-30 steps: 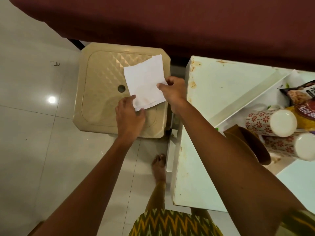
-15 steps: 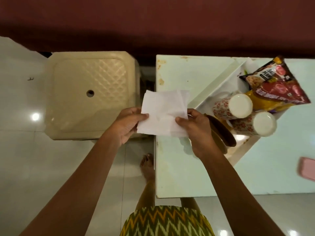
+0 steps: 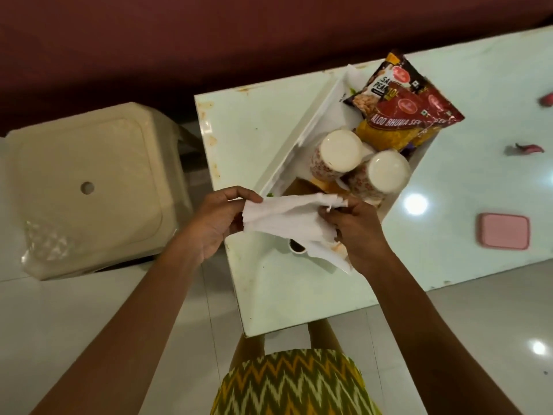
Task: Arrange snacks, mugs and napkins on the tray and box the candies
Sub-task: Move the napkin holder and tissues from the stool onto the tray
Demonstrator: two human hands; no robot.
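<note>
Both hands hold a white paper napkin [image 3: 287,223] above the near end of the white tray [image 3: 299,145]. My left hand [image 3: 218,223] pinches its left edge and my right hand [image 3: 356,232] grips its right side. Two floral mugs [image 3: 335,151] [image 3: 386,172] lie on their sides in the tray, white bases toward me. Beyond them lean snack packets, a red one [image 3: 416,112] and a peanut one [image 3: 380,82]. A brown object [image 3: 299,187] shows just past the napkin. A pink lidded box [image 3: 504,230] sits on the table at the right. Small candies [image 3: 525,148] [image 3: 546,99] lie farther right.
The pale green table [image 3: 263,124] carries the tray and has a stained left edge. A beige plastic stool [image 3: 89,187] stands left of it on the tiled floor. A dark red surface [image 3: 209,40] runs along the far side. My patterned clothing [image 3: 287,384] is below.
The napkin left the stool and moved right to above the tray's near end, both hands still on it. It has gone from flat to bunched and folded. The view swung right.
</note>
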